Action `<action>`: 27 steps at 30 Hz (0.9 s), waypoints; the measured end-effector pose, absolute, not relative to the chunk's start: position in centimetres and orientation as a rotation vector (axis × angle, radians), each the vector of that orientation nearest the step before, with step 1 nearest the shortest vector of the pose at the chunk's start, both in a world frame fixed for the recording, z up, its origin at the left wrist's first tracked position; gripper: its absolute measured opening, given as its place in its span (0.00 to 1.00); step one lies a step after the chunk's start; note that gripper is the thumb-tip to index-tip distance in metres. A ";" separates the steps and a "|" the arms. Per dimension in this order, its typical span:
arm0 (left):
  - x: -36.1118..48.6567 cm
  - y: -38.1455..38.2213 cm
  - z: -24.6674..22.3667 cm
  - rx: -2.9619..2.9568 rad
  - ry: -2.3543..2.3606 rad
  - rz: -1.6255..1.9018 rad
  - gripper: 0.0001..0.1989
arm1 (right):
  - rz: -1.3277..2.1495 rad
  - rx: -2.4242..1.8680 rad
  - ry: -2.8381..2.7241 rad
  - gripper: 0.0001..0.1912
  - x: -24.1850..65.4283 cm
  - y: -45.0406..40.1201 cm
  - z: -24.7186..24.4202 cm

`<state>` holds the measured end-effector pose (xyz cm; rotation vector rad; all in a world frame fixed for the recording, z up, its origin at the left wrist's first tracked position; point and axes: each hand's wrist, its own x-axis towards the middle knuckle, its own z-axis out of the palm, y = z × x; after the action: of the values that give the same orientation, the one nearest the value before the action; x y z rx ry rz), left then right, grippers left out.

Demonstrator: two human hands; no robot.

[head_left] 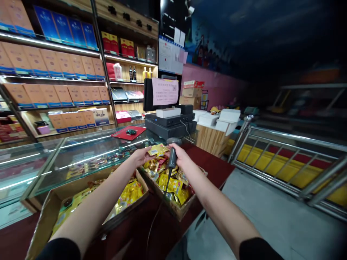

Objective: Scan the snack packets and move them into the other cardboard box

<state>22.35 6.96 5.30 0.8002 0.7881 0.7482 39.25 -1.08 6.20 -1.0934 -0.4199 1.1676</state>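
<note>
My left hand (pixel 141 156) pinches a yellow snack packet (pixel 158 149) by its left side, above a cardboard box. In my right hand (pixel 180 154) is a dark handheld barcode scanner (pixel 172 156), its head close to the packet's right end and its cable hanging down. Beneath both hands, the right cardboard box (pixel 179 213) is filled with yellow, gold and red packets (pixel 171 183). My left forearm crosses over a second, larger cardboard box (pixel 43 220), which also holds yellow packets (pixel 132 193). The fingertips behind the packet are partly hidden.
A glass display counter (pixel 89 151) runs along the left. Behind the boxes stand a monitor (pixel 148 94) and a black cash drawer (pixel 170 128). A red mat (pixel 119 133) lies on the glass. Shelves of boxed goods (pixel 51 65) line the wall, and a metal railing (pixel 282 141) stands right.
</note>
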 end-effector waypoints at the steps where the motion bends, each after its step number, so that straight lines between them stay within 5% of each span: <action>1: 23.7 7.3 5.3 0.816 0.797 0.729 0.10 | 1.133 -1.110 -0.402 0.03 40.4 -0.8 6.4; 12: 20.4 8.7 4.3 0.869 0.970 0.702 0.09 | 1.035 -1.192 -0.395 0.04 41.6 -1.5 6.1; 27: -2.2 4.7 2.2 0.850 1.210 1.004 0.08 | 1.593 -1.106 -0.621 0.05 21.6 -0.6 4.2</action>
<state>-2.18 4.66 2.24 0.8496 1.2096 1.0045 21.56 -0.65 4.18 -1.1056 -0.6209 1.5928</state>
